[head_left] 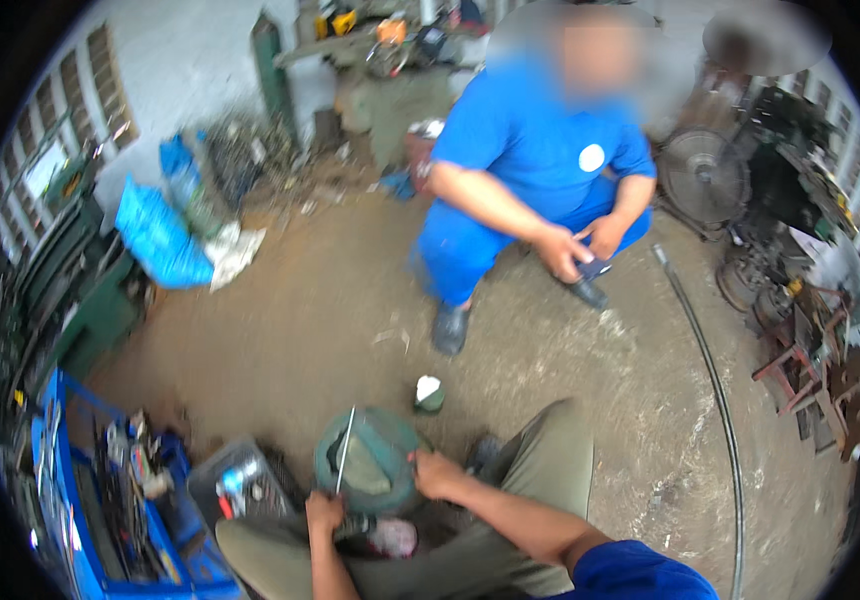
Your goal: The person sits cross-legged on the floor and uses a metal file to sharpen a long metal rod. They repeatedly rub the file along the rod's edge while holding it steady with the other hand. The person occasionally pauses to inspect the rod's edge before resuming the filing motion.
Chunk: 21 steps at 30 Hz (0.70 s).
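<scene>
Between my knees stands a round green part (405, 432), with a paler, angular grey-green face inside its rim. A thin, light metal rod (347, 448) rises from my left hand (325, 512), which is closed around its lower end; the rod crosses the left side of the green part. My right hand (437, 474) is closed at the right edge of that part, its fingertips against the rim. Just beyond sits a small green cup-like piece (430, 394) with something white on top. Below the green part, a reddish-white object (394, 538) shows partly between my legs.
A blue tool cabinet (60, 480) and a grey bin (240, 455) of small items stand at my left. Ahead squats a person in blue (540, 150), hands together. A long dark hose (707, 370) lies at right, near metal stands (800, 370). Blue sacks (158, 235) rest far left.
</scene>
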Motion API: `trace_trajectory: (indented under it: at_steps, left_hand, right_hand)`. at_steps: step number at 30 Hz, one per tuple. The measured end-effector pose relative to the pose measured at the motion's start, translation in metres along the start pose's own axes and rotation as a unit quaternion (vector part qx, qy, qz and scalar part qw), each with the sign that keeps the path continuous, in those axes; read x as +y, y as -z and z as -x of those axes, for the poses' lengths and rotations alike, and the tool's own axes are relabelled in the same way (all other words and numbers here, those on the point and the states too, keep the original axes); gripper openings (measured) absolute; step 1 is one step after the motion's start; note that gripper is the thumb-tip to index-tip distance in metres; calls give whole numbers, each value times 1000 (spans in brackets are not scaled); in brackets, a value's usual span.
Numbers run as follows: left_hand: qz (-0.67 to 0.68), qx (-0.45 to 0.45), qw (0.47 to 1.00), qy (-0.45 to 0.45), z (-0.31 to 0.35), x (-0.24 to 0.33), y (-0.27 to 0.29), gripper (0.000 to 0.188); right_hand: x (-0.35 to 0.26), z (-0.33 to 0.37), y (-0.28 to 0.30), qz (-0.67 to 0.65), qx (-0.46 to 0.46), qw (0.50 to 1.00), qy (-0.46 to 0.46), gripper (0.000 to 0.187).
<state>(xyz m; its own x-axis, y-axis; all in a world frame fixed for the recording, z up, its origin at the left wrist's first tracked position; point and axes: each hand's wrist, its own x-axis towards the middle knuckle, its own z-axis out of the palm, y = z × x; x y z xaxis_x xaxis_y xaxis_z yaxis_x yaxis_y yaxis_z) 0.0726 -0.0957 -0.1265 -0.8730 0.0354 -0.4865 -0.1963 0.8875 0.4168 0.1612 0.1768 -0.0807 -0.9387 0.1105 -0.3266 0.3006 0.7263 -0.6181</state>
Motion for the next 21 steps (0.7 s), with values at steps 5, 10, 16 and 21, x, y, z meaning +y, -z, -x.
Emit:
trace_trajectory:
  at_steps: [5, 10, 16, 21]
  left_hand:
    - [-86, 67, 994, -12, 7, -3, 0, 36]
    - [1, 48, 999, -4, 27, 15, 8, 30]
    - [28, 100, 995, -5, 24, 19, 8, 26]
    - [47, 120, 992, -3, 22, 17, 10, 23]
  right_hand:
    - [3, -2, 0, -18, -5, 999, -27, 36]
    - [-3, 2, 9, 0, -27, 998, -60, 40]
    - [-14, 7, 15, 2, -23, 999, -48, 42]
    - [-26, 17, 46, -80, 32, 996, -18, 35]
